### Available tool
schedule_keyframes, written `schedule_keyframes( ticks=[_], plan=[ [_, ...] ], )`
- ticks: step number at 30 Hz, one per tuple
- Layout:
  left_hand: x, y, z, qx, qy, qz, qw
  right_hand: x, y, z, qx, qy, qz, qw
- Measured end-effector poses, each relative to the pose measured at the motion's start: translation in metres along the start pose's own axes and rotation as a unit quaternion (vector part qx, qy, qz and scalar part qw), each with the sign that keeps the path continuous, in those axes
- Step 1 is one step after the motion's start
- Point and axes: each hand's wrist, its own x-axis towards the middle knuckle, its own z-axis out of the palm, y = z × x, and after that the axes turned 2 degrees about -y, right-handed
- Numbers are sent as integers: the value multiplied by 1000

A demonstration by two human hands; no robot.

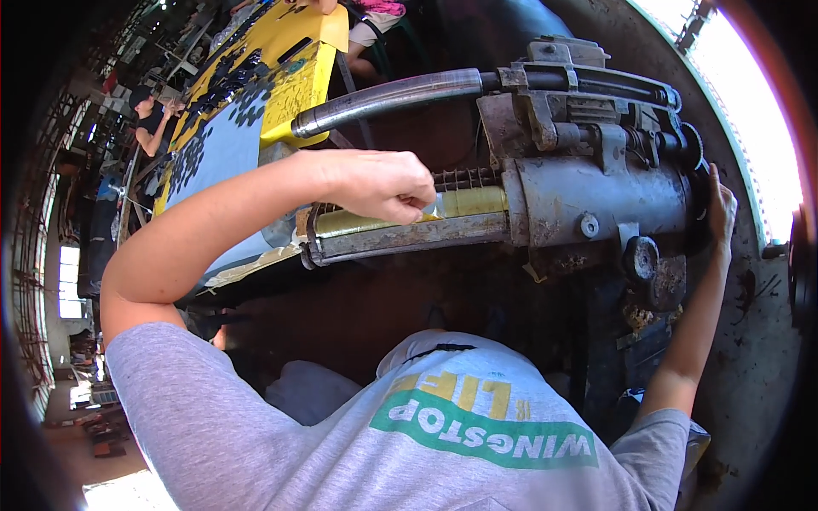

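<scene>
My left hand (388,183) is closed over the long bed of an old metal machine (601,200), fingers curled down and pinched. A small pale piece shows by the fingertips, but what they hold is hidden. Under and beside the hand runs a yellowish strip (473,202) along the bed, with a dark ridged rod (464,179) behind it and a worn grey rail (417,240) in front. At the machine's right end my right hand (722,204) lies against a dark round part, a finger stretched out along it; the other fingers are partly hidden.
A shiny metal tube (392,100) reaches left from the machine's top. Beyond it stands a yellow-covered table (294,94) bearing many small dark pieces. One co-worker (152,119) is at its far side; another person's hand (319,5) shows at the top. A wall and bright window are at right.
</scene>
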Motion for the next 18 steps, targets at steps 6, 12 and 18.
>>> schedule_keyframes(
  ticks=[6,12,18],
  plan=[
    [-6,2,8,-110,20,-27,993,-40,-6,5,156,101,37,982],
    [-8,8,18,-127,59,-57,989,-104,116,62,52,186,-170,966],
    [-16,16,33,-82,189,3,978,-148,162,83,331,56,156,929]
  ],
)
